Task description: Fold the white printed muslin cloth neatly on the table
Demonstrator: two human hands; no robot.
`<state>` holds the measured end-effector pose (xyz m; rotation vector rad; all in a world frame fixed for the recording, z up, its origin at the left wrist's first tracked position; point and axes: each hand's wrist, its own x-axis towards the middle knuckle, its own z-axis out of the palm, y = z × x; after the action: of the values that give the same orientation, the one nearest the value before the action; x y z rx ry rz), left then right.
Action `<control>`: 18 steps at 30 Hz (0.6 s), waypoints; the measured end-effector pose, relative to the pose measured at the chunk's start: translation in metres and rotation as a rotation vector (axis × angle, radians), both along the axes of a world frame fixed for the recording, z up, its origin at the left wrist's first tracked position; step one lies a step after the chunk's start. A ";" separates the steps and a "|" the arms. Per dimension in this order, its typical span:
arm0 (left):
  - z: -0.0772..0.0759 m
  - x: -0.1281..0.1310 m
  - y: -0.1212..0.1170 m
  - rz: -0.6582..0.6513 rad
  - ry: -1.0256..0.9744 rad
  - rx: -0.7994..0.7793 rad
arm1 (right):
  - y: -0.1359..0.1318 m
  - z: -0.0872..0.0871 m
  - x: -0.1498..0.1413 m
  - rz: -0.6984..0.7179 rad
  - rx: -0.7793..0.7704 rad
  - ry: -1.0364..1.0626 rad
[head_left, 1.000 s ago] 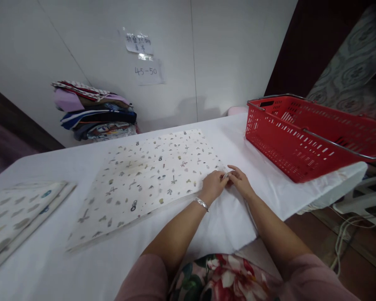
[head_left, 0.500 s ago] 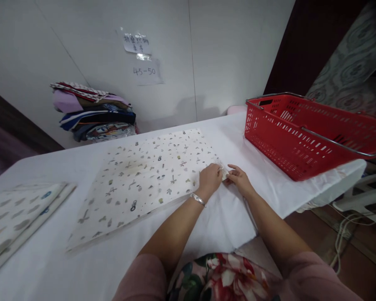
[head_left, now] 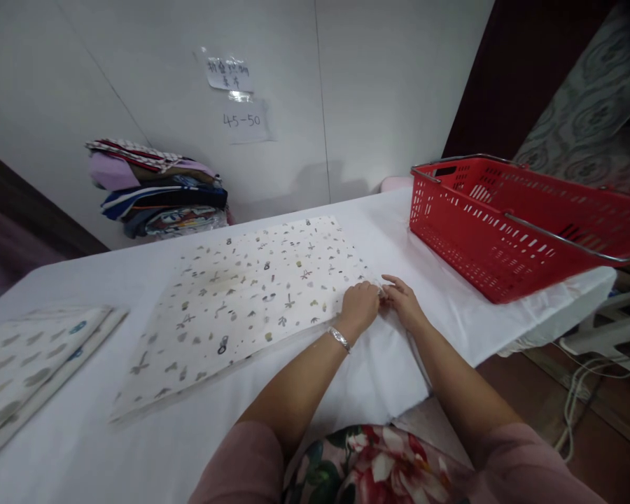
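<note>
A white cloth (head_left: 252,301) printed with small grey, green and brown figures lies folded flat in a rectangle on the white-covered table (head_left: 315,413). At its near right corner my left hand (head_left: 361,305), with a silver bracelet at the wrist, is closed with its fingertips on the cloth's edge. My right hand (head_left: 403,302) meets it there, thumb and fingers pinching the same corner while the index finger sticks out. The fingertips of both hands partly hide the corner.
To the right stands a red plastic basket (head_left: 462,234) with metal handles. A folded patterned cloth (head_left: 36,364) lies at the left. Several folded garments (head_left: 160,189) are stacked against the back wall, below paper signs (head_left: 246,120).
My left hand has shifted slightly right, closer to my right hand at the corner. The bit of cloth that showed between the hands is now mostly covered. The rest of the cloth lies the same.
</note>
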<state>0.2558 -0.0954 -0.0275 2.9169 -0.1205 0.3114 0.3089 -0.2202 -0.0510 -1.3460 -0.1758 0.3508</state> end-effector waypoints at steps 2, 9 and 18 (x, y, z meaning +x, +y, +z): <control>-0.002 -0.001 0.001 0.009 -0.006 -0.049 | 0.000 0.000 0.001 0.001 -0.011 0.006; -0.012 -0.005 0.001 0.043 -0.062 -0.188 | 0.000 -0.005 0.005 -0.048 -0.028 0.018; -0.015 0.000 0.001 0.086 -0.107 -0.211 | -0.001 -0.005 0.005 -0.087 -0.115 -0.082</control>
<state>0.2559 -0.0940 -0.0428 2.7008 0.0213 0.4640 0.3137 -0.2212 -0.0558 -1.4778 -0.1673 0.2353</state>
